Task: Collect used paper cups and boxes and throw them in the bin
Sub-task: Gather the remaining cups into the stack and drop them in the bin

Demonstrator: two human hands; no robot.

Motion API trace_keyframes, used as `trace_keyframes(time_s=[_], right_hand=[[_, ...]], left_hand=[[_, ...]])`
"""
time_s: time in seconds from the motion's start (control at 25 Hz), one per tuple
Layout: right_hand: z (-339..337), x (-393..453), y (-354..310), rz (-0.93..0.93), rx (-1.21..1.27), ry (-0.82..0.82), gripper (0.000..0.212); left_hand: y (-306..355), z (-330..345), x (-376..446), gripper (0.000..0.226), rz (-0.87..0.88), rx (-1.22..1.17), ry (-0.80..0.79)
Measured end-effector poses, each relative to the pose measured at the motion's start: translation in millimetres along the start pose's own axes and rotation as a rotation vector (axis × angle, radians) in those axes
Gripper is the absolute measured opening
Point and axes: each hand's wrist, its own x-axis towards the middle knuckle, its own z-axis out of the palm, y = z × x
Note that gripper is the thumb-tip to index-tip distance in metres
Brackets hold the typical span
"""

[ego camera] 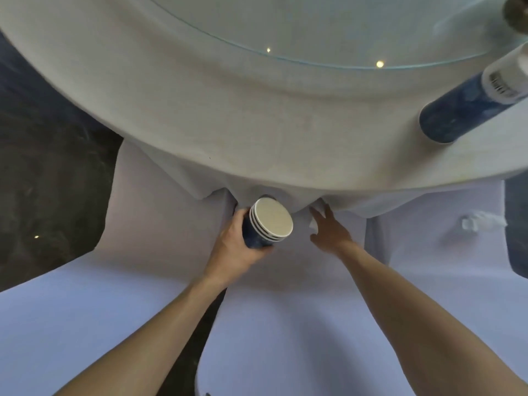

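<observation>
The left hand (234,247) holds a stack of blue paper cups (267,224) below the counter (257,124) edge, fingers (241,214) wrapped around its side. Just beside it, apart, the right hand (330,231) is empty, fingers spread. Far right, another cup stack (468,102) lies on the counter.

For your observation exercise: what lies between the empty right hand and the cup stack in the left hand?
In the head view, only bare white cloth separates the right hand from the cup stack in the left hand.
</observation>
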Motion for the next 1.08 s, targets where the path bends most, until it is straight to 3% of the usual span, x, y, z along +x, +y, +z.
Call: trace_keyframes(time_s=[0.12, 0.28, 0.4, 0.64, 0.76, 0.92, 1.08], right_hand=[[39.0, 16.4, 12.6, 0.047, -0.059, -0.071, 0.081], [72.2, 6.2, 22.3, 0.052, -0.090, -0.149, 0.049], [60.2, -26.1, 19.9, 0.044, -0.002, -0.148, 0.029], [-34.2, -116.0, 12.3, 0.146, 0.662, 0.240, 0.017], [-97.9, -161.9, -2.8, 0.075, 0.925, 0.417, 0.011], [-161.4, -216.2, -25.6, -0.096, 0.960, 0.541, 0.013], [-184.5, -248.4, -41.8, -0.213, 0.642, 0.546, 0.007]], left_hand=[[-7.9, 19.3, 6.2, 0.087, -0.022, 0.000, -0.046], [-10.5, 30.1, 4.1, 0.087, -0.046, 0.047, -0.082], [-0.2, 31.0, -2.0, 0.085, -0.058, 0.120, -0.114], [49.5, 29.6, -19.1, 0.090, -0.029, 0.207, -0.238], [91.0, 29.9, -28.5, 0.093, 0.005, 0.211, -0.253], [139.6, 26.3, -39.1, 0.093, 0.083, 0.149, -0.214], [173.5, 21.5, -42.5, 0.085, 0.183, 0.084, -0.154]])
